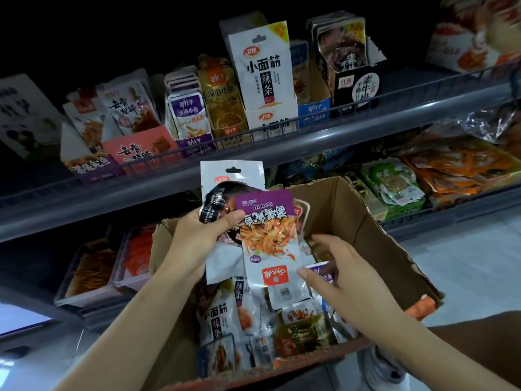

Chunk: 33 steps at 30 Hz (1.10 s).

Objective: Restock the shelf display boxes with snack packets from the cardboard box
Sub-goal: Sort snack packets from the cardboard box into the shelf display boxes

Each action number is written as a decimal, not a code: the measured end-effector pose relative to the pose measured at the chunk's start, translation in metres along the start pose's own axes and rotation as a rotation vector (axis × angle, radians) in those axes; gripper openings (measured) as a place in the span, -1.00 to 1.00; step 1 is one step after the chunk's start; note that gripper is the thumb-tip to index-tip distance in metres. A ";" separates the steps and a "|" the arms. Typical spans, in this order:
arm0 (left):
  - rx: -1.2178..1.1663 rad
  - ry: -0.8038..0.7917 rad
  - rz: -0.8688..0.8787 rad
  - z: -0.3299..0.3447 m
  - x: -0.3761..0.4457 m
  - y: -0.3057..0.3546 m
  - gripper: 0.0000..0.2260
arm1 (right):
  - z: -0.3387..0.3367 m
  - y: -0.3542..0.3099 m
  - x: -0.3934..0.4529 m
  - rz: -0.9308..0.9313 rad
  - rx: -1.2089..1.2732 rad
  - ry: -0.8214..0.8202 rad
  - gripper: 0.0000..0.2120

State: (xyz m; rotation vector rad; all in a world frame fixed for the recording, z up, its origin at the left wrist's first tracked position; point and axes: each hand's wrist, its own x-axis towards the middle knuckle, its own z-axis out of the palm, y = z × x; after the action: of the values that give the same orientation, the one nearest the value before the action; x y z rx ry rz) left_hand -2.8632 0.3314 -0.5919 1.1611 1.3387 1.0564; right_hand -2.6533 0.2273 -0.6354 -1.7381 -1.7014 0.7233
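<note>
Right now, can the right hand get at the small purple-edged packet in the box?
Probably yes: the right hand hovers open right beside the small purple-edged packet, which lies atop the pile in the cardboard box, nothing covering it.

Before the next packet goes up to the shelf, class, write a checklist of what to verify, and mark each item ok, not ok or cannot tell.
1. Left hand grips its fan of packets, purple-topped packet in front: ok.
2. Right hand free to sort, fingers relaxed at the purple-topped packet's lower edge: ok.
3. Cardboard box holds more stock: ok.
4. Matching display box exists: the purple display box, far left on the upper shelf, looks alike; same product: cannot tell.
5. Room in that box: cannot tell.
</note>
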 end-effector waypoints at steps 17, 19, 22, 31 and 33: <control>-0.451 0.129 -0.012 -0.014 0.020 0.013 -0.58 | -0.019 -0.051 0.061 0.269 0.780 0.039 -0.89; -0.462 0.159 -0.001 -0.037 0.024 0.011 -0.38 | -0.024 -0.066 0.071 0.259 0.761 0.058 -0.91; -0.492 0.163 0.001 -0.064 0.024 0.007 -0.25 | -0.027 -0.089 0.090 0.226 0.689 0.085 -0.90; -0.493 0.379 -0.005 -0.134 0.017 0.018 -0.66 | -0.003 -0.201 0.178 -0.045 0.344 0.128 -0.94; -0.490 0.422 -0.006 -0.149 0.019 0.018 -0.71 | 0.008 -0.234 0.197 -0.157 0.278 0.157 -0.96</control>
State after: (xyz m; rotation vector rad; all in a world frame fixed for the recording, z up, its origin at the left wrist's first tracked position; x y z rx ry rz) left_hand -3.0098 0.3536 -0.5639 0.5867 1.2885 1.5774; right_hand -2.8104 0.4251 -0.4635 -1.4154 -1.5307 0.6965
